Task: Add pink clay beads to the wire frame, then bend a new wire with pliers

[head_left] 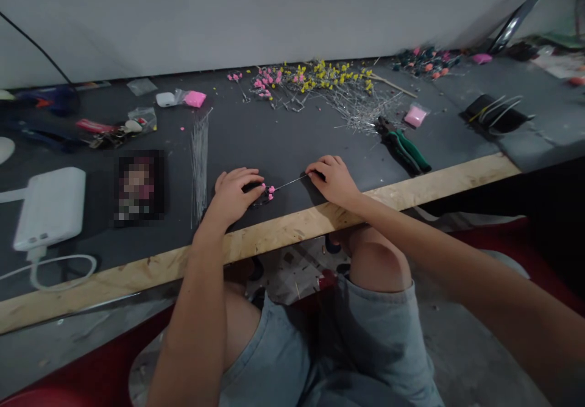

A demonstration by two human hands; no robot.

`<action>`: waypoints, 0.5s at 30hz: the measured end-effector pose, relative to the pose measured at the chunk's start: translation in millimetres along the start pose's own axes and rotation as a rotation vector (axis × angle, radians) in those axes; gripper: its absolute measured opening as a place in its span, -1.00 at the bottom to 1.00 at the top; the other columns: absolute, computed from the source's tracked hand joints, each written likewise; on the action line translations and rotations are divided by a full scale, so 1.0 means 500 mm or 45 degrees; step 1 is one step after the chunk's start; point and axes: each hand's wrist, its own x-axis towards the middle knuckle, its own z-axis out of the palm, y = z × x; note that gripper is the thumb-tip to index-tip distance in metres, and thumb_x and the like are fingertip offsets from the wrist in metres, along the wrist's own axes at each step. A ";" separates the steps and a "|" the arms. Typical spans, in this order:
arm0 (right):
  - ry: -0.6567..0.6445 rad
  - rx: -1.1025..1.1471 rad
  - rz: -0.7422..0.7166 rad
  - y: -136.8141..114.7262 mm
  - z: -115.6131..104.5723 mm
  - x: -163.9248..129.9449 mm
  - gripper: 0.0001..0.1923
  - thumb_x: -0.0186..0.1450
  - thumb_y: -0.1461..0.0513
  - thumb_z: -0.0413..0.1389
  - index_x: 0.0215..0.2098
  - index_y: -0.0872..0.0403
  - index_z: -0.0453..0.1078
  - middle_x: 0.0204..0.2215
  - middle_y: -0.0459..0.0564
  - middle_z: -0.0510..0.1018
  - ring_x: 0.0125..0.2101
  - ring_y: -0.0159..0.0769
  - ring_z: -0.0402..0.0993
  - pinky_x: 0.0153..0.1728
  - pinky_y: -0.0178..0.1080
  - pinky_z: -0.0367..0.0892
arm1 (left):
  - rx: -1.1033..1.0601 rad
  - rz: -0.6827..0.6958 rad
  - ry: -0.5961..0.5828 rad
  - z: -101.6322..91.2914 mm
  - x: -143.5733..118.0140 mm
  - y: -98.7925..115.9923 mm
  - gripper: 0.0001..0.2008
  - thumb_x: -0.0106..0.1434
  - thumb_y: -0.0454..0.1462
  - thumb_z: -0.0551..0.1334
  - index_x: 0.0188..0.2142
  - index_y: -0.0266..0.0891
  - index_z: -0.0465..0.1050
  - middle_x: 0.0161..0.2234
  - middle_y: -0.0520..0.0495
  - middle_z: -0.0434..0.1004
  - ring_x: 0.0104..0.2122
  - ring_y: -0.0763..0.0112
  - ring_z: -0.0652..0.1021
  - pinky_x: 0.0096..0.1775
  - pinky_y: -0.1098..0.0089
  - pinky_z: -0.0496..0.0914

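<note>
My left hand (234, 195) rests on the dark tabletop (274, 133) near its wooden front edge, fingers curled over a small cluster of pink beads (269, 192). A thin metal wire (292, 182) runs from the beads to my right hand (331, 180), whose fingertips pinch its far end. Both hands lie flat on the mat, about a hand's width apart.
A bundle of straight wires (200, 151) lies left of my left hand. Green-handled pliers (404, 146) lie to the right. A pile of pink and yellow beaded wires (315, 84) sits at the back. A white power bank (50, 207) with cable is far left.
</note>
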 end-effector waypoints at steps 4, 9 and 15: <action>-0.001 0.012 -0.011 -0.001 -0.001 -0.001 -0.76 0.31 0.21 -0.05 -0.23 0.01 0.45 -0.27 0.04 0.44 -0.18 -0.15 0.27 -0.12 -0.12 0.12 | -0.007 -0.008 0.044 0.006 0.002 -0.003 -0.83 0.16 -0.15 0.20 -0.29 -0.14 0.49 -0.01 -0.03 0.46 0.08 0.26 0.34 0.17 0.06 -0.03; 0.002 0.012 -0.004 -0.002 -0.002 -0.001 -0.77 0.31 0.21 -0.04 -0.23 0.01 0.46 -0.26 0.04 0.45 -0.18 -0.16 0.28 -0.13 -0.13 0.13 | 0.023 -0.007 0.056 0.009 0.002 0.001 -0.85 0.17 -0.15 0.20 -0.36 -0.13 0.50 -0.01 -0.03 0.46 0.08 0.26 0.34 0.17 0.06 -0.02; 0.016 0.013 -0.014 -0.001 0.000 -0.001 -0.78 0.30 0.21 -0.03 -0.23 0.01 0.46 -0.27 0.04 0.45 -0.19 -0.16 0.28 -0.12 -0.13 0.13 | 0.045 0.007 0.060 0.012 0.002 -0.002 -0.82 0.19 -0.14 0.17 -0.36 -0.11 0.52 0.00 -0.03 0.47 0.09 0.23 0.33 0.17 0.04 -0.02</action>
